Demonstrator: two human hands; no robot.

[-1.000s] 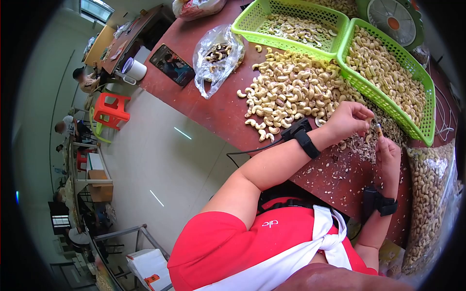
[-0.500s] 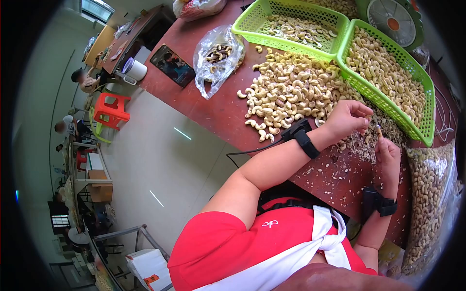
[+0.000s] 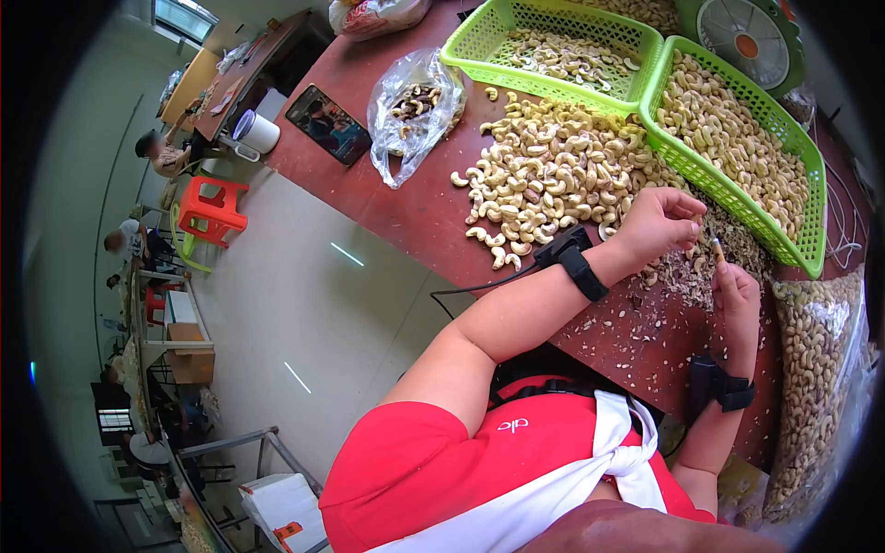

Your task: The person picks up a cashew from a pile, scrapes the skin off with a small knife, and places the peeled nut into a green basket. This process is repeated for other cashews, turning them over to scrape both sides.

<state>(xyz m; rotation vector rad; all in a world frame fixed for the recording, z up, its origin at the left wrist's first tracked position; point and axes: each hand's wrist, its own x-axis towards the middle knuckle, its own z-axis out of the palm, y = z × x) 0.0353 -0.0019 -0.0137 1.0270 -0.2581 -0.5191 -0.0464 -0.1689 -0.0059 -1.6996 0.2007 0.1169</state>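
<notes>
My left hand (image 3: pixel 659 226) is closed in a pinch above the edge of the nut pile, with a small pale bit, seemingly a cashew nut (image 3: pixel 702 219), at the fingertips and mostly hidden. Close beside it, my right hand (image 3: pixel 737 300) is closed around a small knife (image 3: pixel 718 251), its short pale tip pointing toward the left hand. Loose cashews (image 3: pixel 553 170) are heaped on the dark red table (image 3: pixel 406 217). Under both hands lie skin flakes and crumbs (image 3: pixel 682 276). Each wrist wears a black strap.
Two green baskets (image 3: pixel 654 78) hold cashews behind the pile. A scale (image 3: pixel 745 41) stands at the back. A clear bag of nuts (image 3: pixel 811 387) is at the right. A phone (image 3: pixel 327 124) and a plastic bag of darker nuts (image 3: pixel 415 111) lie left. Other people sit farther off.
Both hands keep nearly the same place and grip. My left hand has shifted very slightly, and the picture on the phone differs.
</notes>
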